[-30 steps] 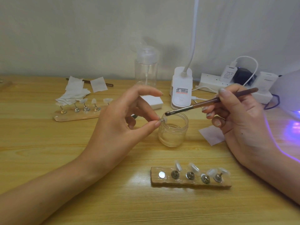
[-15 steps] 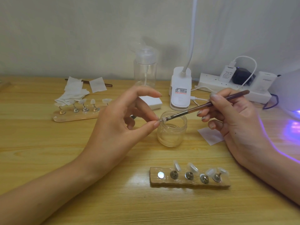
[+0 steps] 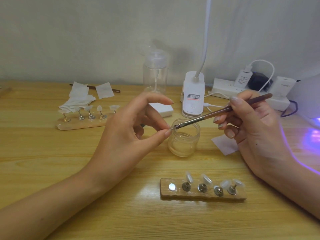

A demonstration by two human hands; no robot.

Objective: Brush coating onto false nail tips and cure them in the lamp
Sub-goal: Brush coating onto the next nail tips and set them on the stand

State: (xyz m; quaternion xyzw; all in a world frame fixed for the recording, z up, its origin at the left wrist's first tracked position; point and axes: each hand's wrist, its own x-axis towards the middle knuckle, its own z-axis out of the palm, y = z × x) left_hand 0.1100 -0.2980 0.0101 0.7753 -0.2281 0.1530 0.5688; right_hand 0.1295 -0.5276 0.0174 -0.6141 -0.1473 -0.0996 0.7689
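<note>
- Pale wood-grain tabletop (image 3: 52, 170) runs up to a plain light wall; a small open glass jar (image 3: 183, 144) stands near its middle.
- Far left of the jar and behind it, a heap of white wipes (image 3: 78, 101) lies just beside a wooden holder strip (image 3: 81, 124) carrying a row of clear nail tips on metal stands.
- Left of the jar, the left hand (image 3: 131, 135) pinches a single false nail tip (image 3: 172, 128) between thumb and a fingertip, just over the jar's left rim; the forefinger arches above, apart from the pinch.
- Behind the jar stands a clear pump bottle (image 3: 155, 73), and to its right a white clip lamp base (image 3: 193, 99).
- In front of the jar, a second wooden holder (image 3: 202, 196) has one bare metal disc at its left end and four stands with clear tips.
- A brown-handled brush (image 3: 225, 111) slants down over the jar's mouth, its bristles touching the pinched tip.
- Right of the jar, the right hand (image 3: 256, 129) grips the brush handle like a pen, fingers curled round it, above a white paper square (image 3: 223, 144).
- Behind and right of the jar lies a white power strip (image 3: 242, 94) with plugs.
- Far right of the jar, the white curing lamp (image 3: 310, 101) casts a purple glow on the table.
</note>
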